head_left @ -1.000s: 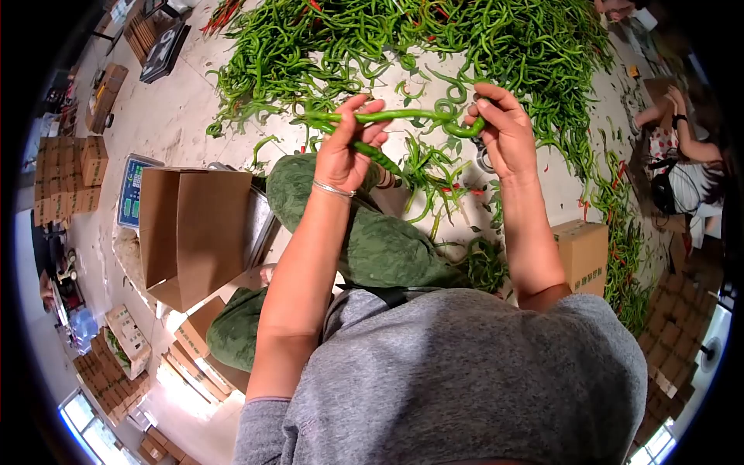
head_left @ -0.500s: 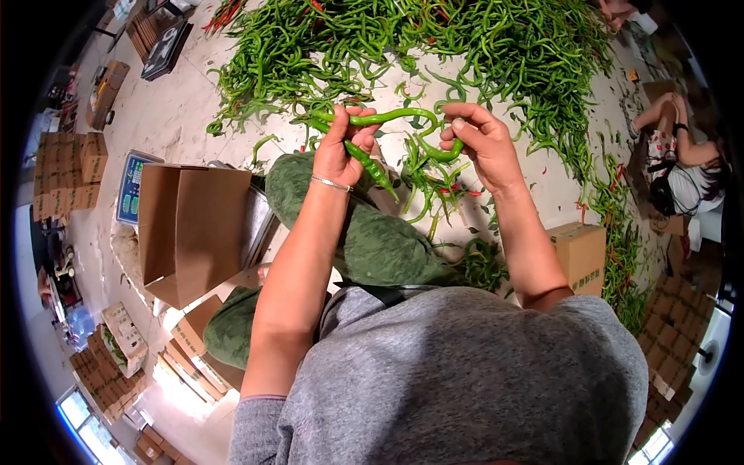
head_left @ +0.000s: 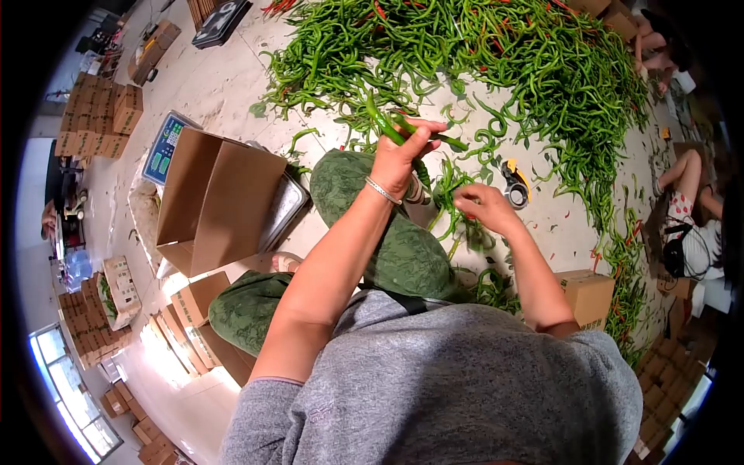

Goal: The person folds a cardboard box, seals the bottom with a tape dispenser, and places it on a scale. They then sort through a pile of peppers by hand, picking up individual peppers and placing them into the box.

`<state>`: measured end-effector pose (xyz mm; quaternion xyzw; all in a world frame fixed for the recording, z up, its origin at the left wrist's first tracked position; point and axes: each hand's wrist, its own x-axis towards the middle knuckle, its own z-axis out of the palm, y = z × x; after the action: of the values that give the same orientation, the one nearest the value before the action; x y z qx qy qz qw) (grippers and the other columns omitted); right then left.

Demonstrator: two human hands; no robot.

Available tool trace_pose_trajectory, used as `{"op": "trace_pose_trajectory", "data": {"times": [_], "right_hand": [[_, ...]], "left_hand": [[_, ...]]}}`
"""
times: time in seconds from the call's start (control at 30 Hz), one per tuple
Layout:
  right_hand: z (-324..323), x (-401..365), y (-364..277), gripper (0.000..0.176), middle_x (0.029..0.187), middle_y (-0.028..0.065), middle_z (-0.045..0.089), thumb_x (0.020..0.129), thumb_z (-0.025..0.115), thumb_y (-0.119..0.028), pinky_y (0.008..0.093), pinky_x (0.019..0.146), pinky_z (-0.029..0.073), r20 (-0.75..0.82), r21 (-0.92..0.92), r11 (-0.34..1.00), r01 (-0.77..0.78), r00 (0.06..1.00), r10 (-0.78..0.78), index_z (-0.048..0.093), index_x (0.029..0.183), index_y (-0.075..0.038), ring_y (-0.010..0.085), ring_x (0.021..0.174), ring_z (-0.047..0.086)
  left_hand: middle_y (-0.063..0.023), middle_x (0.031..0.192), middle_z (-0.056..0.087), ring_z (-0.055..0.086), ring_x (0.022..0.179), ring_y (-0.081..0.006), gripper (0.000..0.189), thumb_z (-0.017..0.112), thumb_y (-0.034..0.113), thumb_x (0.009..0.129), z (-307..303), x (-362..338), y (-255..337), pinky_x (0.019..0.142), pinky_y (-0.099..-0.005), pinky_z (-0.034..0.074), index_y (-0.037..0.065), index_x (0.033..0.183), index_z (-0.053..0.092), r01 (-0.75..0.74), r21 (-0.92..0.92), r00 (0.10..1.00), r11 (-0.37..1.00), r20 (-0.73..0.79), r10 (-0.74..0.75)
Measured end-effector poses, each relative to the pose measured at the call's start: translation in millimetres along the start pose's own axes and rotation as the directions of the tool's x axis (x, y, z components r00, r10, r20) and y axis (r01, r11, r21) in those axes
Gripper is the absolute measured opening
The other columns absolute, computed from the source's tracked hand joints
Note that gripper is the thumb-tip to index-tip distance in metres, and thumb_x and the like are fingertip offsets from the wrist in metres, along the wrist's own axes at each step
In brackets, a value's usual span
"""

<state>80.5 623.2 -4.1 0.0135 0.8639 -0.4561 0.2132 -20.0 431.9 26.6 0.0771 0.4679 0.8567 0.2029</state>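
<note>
The two hands have come apart; a second ago they had a long curled pepper stretched between them, and now nothing bridges the gap; where that one is, I cannot make out. The left hand (head_left: 398, 160), with a thin silver bracelet (head_left: 384, 191) at its wrist, pinches a few slender, glossy green chili peppers (head_left: 381, 122) above the pale floor (head_left: 225, 93), their ends jutting past thumb and fingers; the right hand (head_left: 487, 208) has dropped to a small, loose cluster of green peppers (head_left: 446, 186) near the green patterned trouser leg (head_left: 411, 256), its fingers bunched; whether they grip anything, I cannot tell. That move leaves a yellow-and-black tape dispenser (head_left: 514, 178) in plain view just beyond it; as I judge it, the work has passed from both hands on one pepper to the left keeping hold while the right attends to the cluster; the broad heap of green peppers flecked with red (head_left: 465, 46) spreads farther off.
</note>
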Motion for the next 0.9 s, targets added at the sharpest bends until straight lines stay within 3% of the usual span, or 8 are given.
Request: {"op": "trace_pose_trajectory", "data": {"times": [0.1,0.2,0.4,0.5,0.57,0.67,0.77,0.9], "right_hand": [[27.3,17.7,-33.2,0.044,0.106,0.0127,0.06,0.076,0.066,-0.026,0.0329,0.085,0.043,-0.286,-0.011,0.936,0.351,0.896,-0.34,0.055,0.112,-0.003,0.0245,0.097,0.057],[39.5,37.9,-49.8,0.037,0.099,0.0092,0.061,0.077,0.061,-0.015,0.0294,0.082,0.044,-0.137,0.402,0.888,0.224,0.973,-0.184,0.053,0.108,0.004,0.0167,0.09,0.056],[31.9,33.9,-31.3,0.021,0.082,0.001,0.062,0.081,0.059,-0.006,0.0251,0.07,0.046,-0.322,0.472,0.832,0.292,0.935,-0.145,0.059,0.102,-0.004,0.0077,0.076,0.055],[0.7,10.8,-38.8,0.017,0.082,0.0,0.06,0.082,0.061,-0.009,0.0232,0.073,0.042,-0.25,0.554,0.77,0.318,0.945,-0.211,0.059,0.097,-0.004,0.0069,0.079,0.052],[-16.5,-1.7,-36.2,0.015,0.08,0.0015,0.059,0.08,0.06,-0.007,0.0245,0.071,0.042,-0.238,0.35,0.89,0.291,0.947,-0.216,0.059,0.095,-0.002,0.0096,0.077,0.053],[-32.7,-14.3,-40.9,0.016,0.08,0.0078,0.055,0.075,0.055,-0.004,0.0286,0.071,0.042,-0.336,0.087,0.923,0.375,0.883,-0.327,0.056,0.09,0.0,0.0208,0.077,0.054],[-38.3,-21.9,-30.3,0.014,0.08,0.0095,0.053,0.075,0.055,-0.006,0.0309,0.071,0.041,-0.361,0.008,0.949,0.316,0.886,-0.292,0.056,0.089,-0.002,0.026,0.079,0.052],[-37.1,-24.1,-13.8,0.018,0.085,0.011,0.055,0.078,0.055,-0.008,0.0334,0.074,0.042,-0.284,-0.104,0.947,0.304,0.903,-0.321,0.054,0.095,-0.003,0.0295,0.082,0.052]], "left_hand": [[-0.0108,0.098,0.061,0.056,0.101,-0.021,0.02,0.057,0.019,0.087,2.4,1.3,-8.5,0.087,-0.0335,0.046,0.0,0.093,0.058,-0.028,0.046,0.999,0.999,0.048,0.026],[-0.0069,0.096,0.059,0.054,0.096,-0.0162,0.018,0.061,0.017,0.085,0.0,0.2,-11.8,0.084,-0.0305,0.045,0.003,0.094,0.056,-0.019,0.239,0.996,0.971,0.094,-0.003],[-0.0049,0.105,0.046,0.046,0.096,-0.0126,0.069,0.074,0.03,0.072,-4.9,-1.4,-13.8,0.081,-0.0267,0.042,0.006,0.123,0.035,0.094,0.219,0.978,0.971,0.161,-0.131],[-0.0034,0.099,0.045,0.048,0.097,-0.0133,0.061,0.073,0.015,0.073,-5.7,-2.6,-14.7,0.08,-0.0267,0.042,0.007,0.123,0.038,0.3,0.187,0.927,0.936,0.175,-0.332],[-0.0017,0.088,0.049,0.054,0.075,-0.013,0.03,0.066,0.007,0.078,1.7,-2.1,-11.2,0.071,-0.0249,0.045,0.005,0.105,0.052,0.326,0.268,0.932,0.907,0.068,-0.356],[0.0012,0.055,0.041,0.048,0.056,-0.0133,0.021,0.049,0.02,0.091,-10.3,8.9,-12.2,0.061,-0.0262,0.042,0.002,0.093,0.058,0.357,-0.027,0.926,0.934,-0.124,-0.358],[0.0016,0.057,0.041,0.047,0.058,-0.0134,0.035,0.049,0.028,0.091,-14.8,8.7,0.1,0.064,-0.0267,0.043,-0.001,0.109,0.055,0.19,-0.143,0.982,0.971,0.047,-0.185],[-0.009,0.094,0.061,0.045,0.06,-0.0108,0.041,0.054,0.023,0.089,4.0,-0.7,11.3,0.067,-0.0285,0.044,0.0,0.122,0.047,0.191,-0.226,0.981,0.955,0.08,-0.178]]}}
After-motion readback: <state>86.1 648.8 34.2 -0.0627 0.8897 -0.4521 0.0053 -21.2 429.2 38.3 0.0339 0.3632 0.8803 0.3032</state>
